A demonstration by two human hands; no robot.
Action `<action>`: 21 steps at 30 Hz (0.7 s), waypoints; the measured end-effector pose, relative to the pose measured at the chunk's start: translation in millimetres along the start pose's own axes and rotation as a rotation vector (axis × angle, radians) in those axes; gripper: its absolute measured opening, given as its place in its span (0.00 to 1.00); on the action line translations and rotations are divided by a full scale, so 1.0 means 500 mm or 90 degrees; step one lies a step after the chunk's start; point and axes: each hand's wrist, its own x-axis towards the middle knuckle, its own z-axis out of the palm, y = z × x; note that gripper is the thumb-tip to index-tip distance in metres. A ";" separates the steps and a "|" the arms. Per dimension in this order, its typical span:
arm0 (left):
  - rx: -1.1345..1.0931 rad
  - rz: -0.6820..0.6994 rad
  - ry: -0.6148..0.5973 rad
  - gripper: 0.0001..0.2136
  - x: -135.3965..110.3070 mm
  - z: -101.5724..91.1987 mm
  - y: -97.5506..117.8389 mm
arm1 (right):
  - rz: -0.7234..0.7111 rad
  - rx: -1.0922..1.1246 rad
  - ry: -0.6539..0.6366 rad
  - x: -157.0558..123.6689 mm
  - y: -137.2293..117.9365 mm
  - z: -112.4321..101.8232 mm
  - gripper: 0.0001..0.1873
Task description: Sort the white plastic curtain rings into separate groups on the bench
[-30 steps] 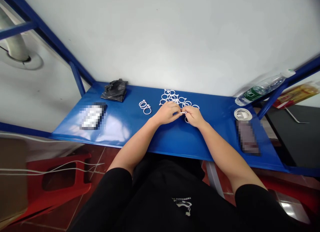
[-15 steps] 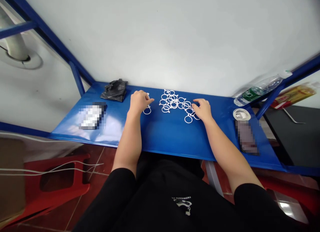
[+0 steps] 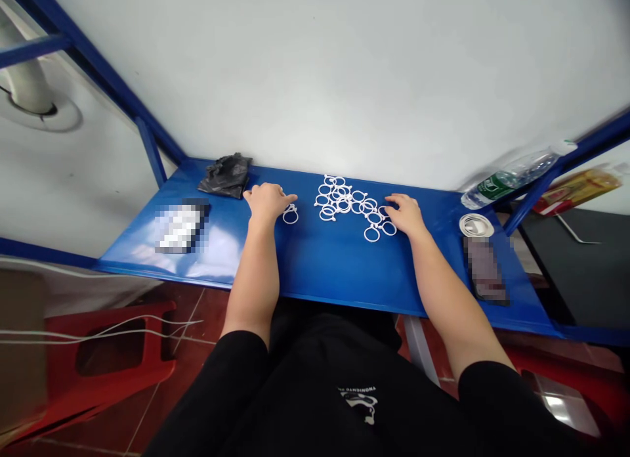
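Several white plastic rings [image 3: 344, 201] lie in a loose pile on the blue table [image 3: 319, 266]. A small separate group of rings [image 3: 290, 214] lies to the left of the pile. My left hand [image 3: 266, 201] rests palm down beside that small group, fingers stretched toward it. My right hand [image 3: 406, 214] lies flat at the right edge of the pile, its fingers touching the nearest rings [image 3: 378, 230]. Neither hand holds anything that I can see.
A crumpled black bag [image 3: 226, 174] sits at the back left. A blurred flat object [image 3: 180, 228] lies left. At the right are a plastic water bottle [image 3: 512, 174], a coiled white cable [image 3: 476, 225] and a blurred dark object [image 3: 485, 270]. A red stool [image 3: 98, 358] stands below left.
My hands were together at the middle, pinching a ring. They have parted: the left went to the small group at the left, the right to the pile's right edge.
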 end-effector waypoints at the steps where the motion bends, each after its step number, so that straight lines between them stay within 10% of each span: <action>1: 0.001 -0.004 -0.001 0.20 0.000 0.000 0.000 | 0.004 -0.006 -0.008 0.000 0.003 -0.002 0.19; 14: -0.010 -0.013 -0.001 0.21 -0.006 0.002 0.005 | 0.055 0.062 0.081 -0.008 -0.038 -0.024 0.10; 21: -0.111 0.158 0.184 0.14 -0.049 0.027 0.088 | -0.009 0.179 0.137 -0.034 -0.096 -0.028 0.08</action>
